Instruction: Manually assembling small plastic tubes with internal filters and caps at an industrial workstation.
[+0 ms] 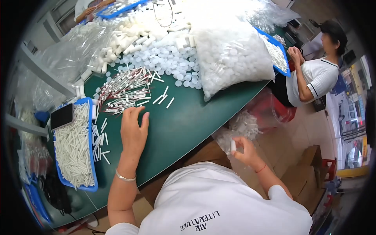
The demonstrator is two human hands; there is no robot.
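The right hand (244,150) is held out past the table's edge, over the floor, its fingers pinched shut on a small white tube (233,145) that stands upright between thumb and fingertips. Just beyond it a clear bag of white parts (239,127) sags below the table rim. The left hand (133,129) lies flat and open on the green table (184,121), palm down, holding nothing; its fingertips reach the near edge of a pile of thin white sticks with red marks (125,92), which fans out just ahead of it. To the left of that hand a few loose white sticks (100,145) are scattered, and past them a blue tray (92,164) is packed with more of them, with a dark phone (62,116) resting on its far end. Farther ahead lies a spread of round white caps (168,62), and to the right of it a big clear bag of caps (231,51). At the far right another person (313,74) sits by a second blue tray (280,55).
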